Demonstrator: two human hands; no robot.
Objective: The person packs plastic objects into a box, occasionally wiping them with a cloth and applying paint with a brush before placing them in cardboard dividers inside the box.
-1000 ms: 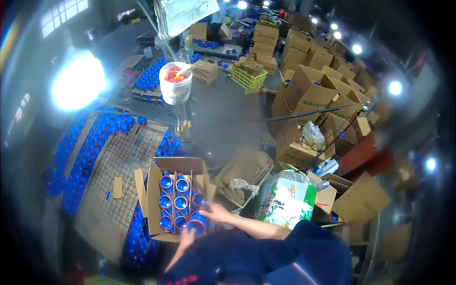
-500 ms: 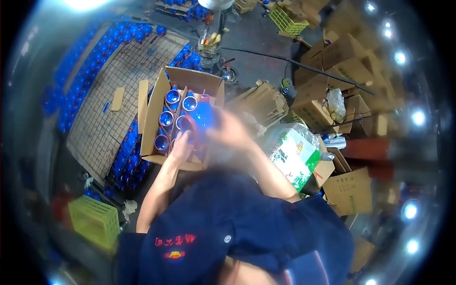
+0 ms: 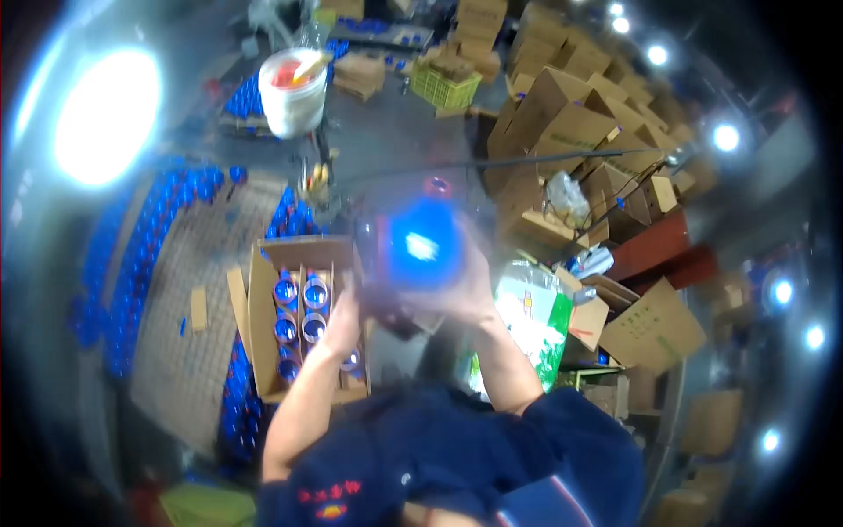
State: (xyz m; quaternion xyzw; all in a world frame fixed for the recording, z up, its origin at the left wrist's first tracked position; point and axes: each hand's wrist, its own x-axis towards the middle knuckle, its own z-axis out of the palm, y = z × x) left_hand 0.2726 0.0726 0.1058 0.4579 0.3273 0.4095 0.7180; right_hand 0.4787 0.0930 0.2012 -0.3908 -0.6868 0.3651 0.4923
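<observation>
Between my hands, in front of my chest, is a glossy blue rounded vessel point(image 3: 420, 246), strongly blurred, with a reddish ring-like part at its far end. My right hand point(image 3: 472, 285) is closed around its right side. My left hand point(image 3: 345, 318) grips at its near left, fingers smeared by motion. Just left of that hand stands an open cardboard box point(image 3: 303, 253) with upright dividers. Several blue vessels point(image 3: 284, 328) with pale and reddish round rims stand in its rows. My left wrist passes over the box's near right corner and hides part of its contents.
Rows of blue vessels point(image 3: 158, 255) line a wire-mesh rack point(image 3: 167, 369) at left. A white bucket point(image 3: 294, 101) stands at far left. Cardboard boxes point(image 3: 562, 114) crowd the right, with a thin dark bar point(image 3: 518, 161) before them. A white-and-green package point(image 3: 531, 321) lies by my right forearm.
Both hands have moved from over the box to its right, taking the blue vessel with them. My view has shifted too, bringing the white bucket into sight.
</observation>
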